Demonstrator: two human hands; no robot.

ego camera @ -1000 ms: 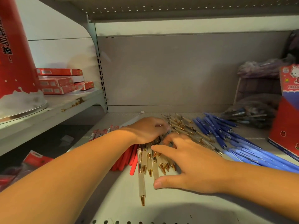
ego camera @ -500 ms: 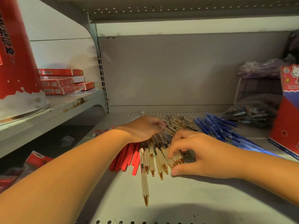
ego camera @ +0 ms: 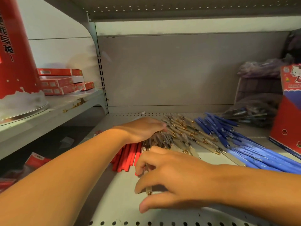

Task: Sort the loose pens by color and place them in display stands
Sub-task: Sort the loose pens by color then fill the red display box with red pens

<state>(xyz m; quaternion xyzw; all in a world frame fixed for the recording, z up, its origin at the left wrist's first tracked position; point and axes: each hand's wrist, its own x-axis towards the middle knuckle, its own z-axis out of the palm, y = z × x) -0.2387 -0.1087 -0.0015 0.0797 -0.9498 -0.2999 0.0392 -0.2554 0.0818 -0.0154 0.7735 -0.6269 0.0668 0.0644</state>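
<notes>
Nearest is the shelf (ego camera: 114,203), w/ a row of holes along its near edge. My R hand (ego camera: 175,178) hangs just over it, palm down, fingers bent over one clear pen (ego camera: 148,190). Only the pen's near end w/ the gold tip shows, under my middle finger. My thumb sticks out nearer and is apart from the pen. Can't tell if I've got hold of the pen or am just pressing on it.

Just beyond and to the left lie the red pens (ego camera: 128,157), side by side, partly under my L forearm. My L hand (ego camera: 143,129) is further in, palm down on the heap where the red pens meet the gold-tip pens (ego camera: 184,132). Its fingers bend down over the far side and are hidden, so I can't tell their state.

The gold-tip pens fan out to the right of that hand. Right of them are the blue pens (ego camera: 223,137), running toward the near right.

At far right stands a red box (ego camera: 288,115) w/ a cartoon cat on it, and a clear bag of pens (ego camera: 249,113) sits just left of it. On the left, a higher side shelf (ego camera: 68,103) carries a stack of flat red packs (ego camera: 60,82) and a big red can (ego camera: 16,54).
</notes>
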